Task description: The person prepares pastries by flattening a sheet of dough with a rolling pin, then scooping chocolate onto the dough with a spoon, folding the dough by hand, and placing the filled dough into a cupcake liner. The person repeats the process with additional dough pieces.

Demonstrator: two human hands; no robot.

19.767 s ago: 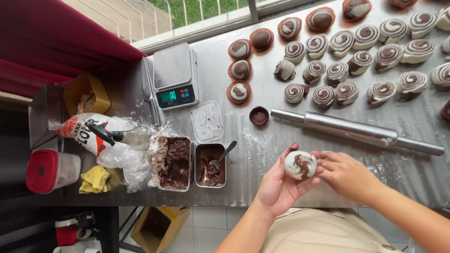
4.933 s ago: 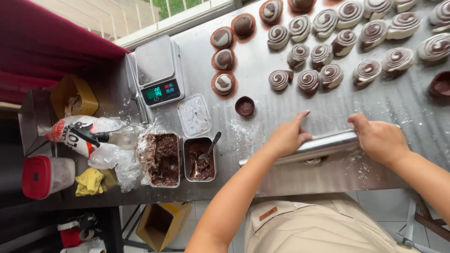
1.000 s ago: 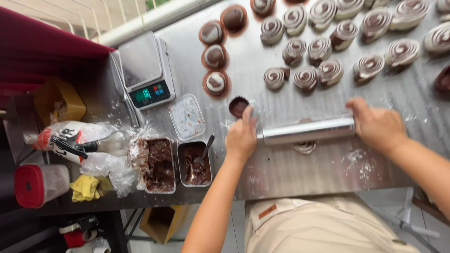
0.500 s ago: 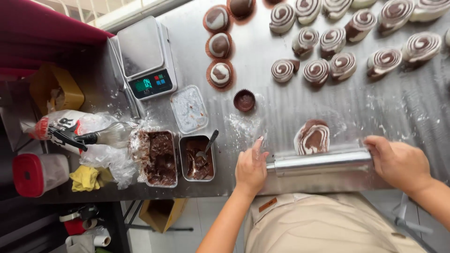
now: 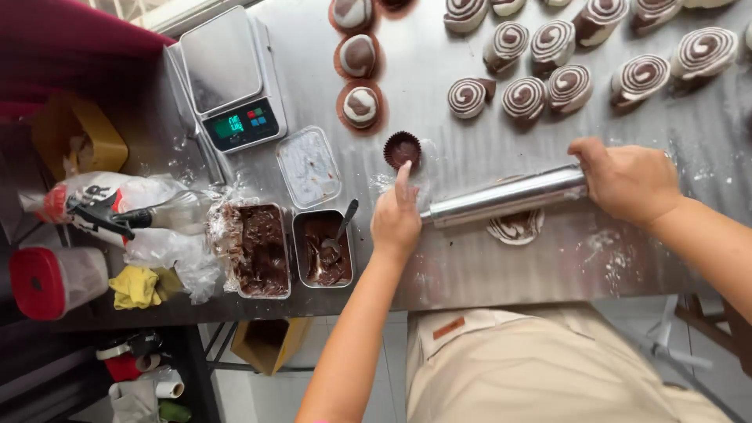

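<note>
A steel rolling pin (image 5: 505, 196) lies across a flattened brown-and-white swirled dough piece (image 5: 515, 227) on the floured steel table (image 5: 470, 266). My left hand (image 5: 397, 215) rests flat on the pin's left end, fingers stretched out. At the right end, my right hand (image 5: 627, 180) wraps over the handle. The dough shows only below the pin.
Several swirled dough rolls (image 5: 525, 95) and filled paper cups (image 5: 360, 106) lie farther back. An empty brown paper cup (image 5: 403, 149) sits by my left fingertips. A digital scale (image 5: 231, 78), a flour tub (image 5: 309, 166), two chocolate filling trays (image 5: 258, 251) with a spoon and a red-lidded jar (image 5: 47, 280) stand left.
The rolling pin has moved away from me, back over the dough piece, and both hands moved with it. The flattened dough, exposed half a second ago, is now mostly under the pin.
</note>
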